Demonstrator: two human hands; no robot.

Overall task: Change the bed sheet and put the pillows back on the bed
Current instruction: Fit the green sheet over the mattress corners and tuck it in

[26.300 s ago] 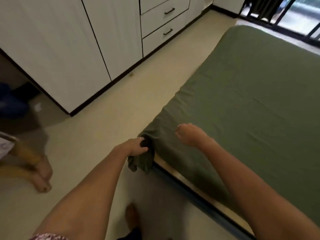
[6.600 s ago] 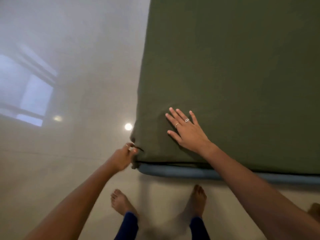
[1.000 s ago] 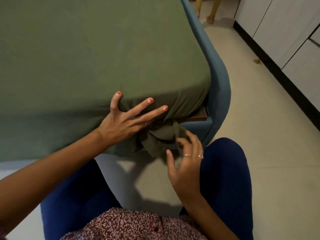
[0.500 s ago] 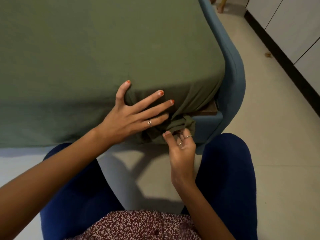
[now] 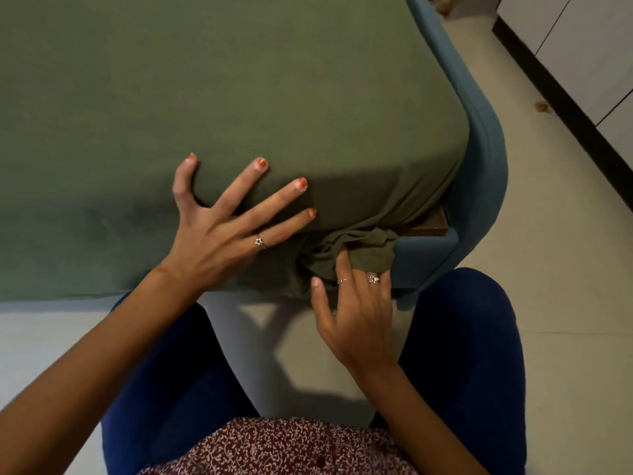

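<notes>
A dark green bed sheet (image 5: 239, 80) covers the mattress, pulled down over its near right corner. My left hand (image 5: 222, 234) lies spread flat on the mattress side just left of that corner, fingers straight, pressing the sheet. Below the corner the loose sheet end is bunched (image 5: 363, 248) against the blue padded bed frame (image 5: 486, 149). My right hand (image 5: 356, 317) reaches up from below, its fingertips pushed into the bunch and partly hidden by the cloth, thumb held apart. No pillows are in view.
A brown wooden board (image 5: 430, 224) shows between mattress and frame at the corner. My knees in blue trousers (image 5: 462, 354) are bent close under the bed edge. White cupboards with a dark plinth (image 5: 582, 63) line the right, with a small scrap (image 5: 542, 106) on the pale floor.
My right hand has risen from below the hanging sheet end and pushed it up against the corner. My left hand slid slightly up the mattress side and stays spread flat.
</notes>
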